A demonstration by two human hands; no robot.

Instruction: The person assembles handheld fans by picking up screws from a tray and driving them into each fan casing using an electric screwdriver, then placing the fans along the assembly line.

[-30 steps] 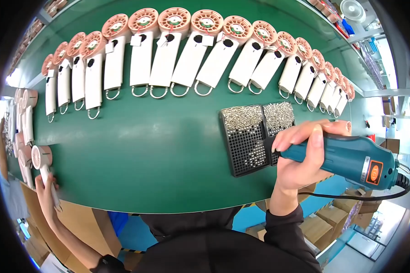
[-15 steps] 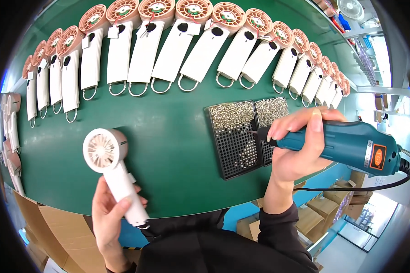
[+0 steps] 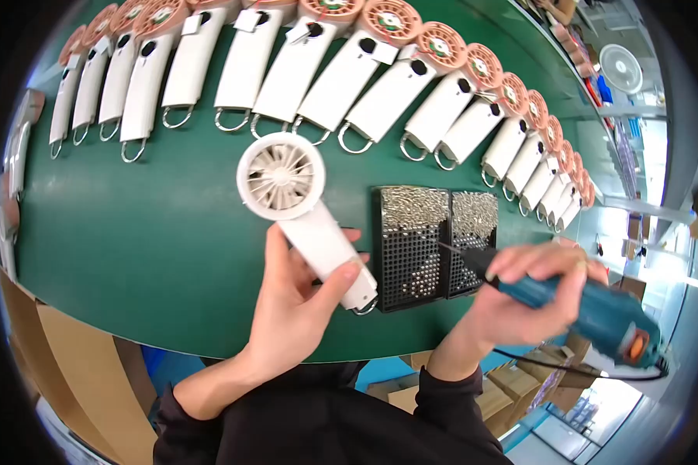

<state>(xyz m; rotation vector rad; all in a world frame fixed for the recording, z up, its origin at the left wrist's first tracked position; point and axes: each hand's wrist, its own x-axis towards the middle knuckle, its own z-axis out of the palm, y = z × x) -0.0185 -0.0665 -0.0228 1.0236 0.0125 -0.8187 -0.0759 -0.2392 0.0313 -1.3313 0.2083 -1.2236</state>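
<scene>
— Where's the white handheld fan (image 3: 298,209)?
— Left of the black screw tray (image 3: 411,248), its handle gripped by the left hand (image 3: 295,310).
— And the right hand (image 3: 520,298)?
— Wrapped around the teal electric screwdriver (image 3: 589,310), tip over the tray.

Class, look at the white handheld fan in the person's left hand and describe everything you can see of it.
The white handheld fan looks like smooth plastic: a round head with pale radial blades facing up and a straight handle ending in a metal loop. It lies slanted over the green table, head away from the person. The left hand grips its handle, beside the black screw tray.

Green bench (image 3: 147,248) (fans (image 3: 287,74) rowed, screw trays (image 3: 411,248)).
</scene>
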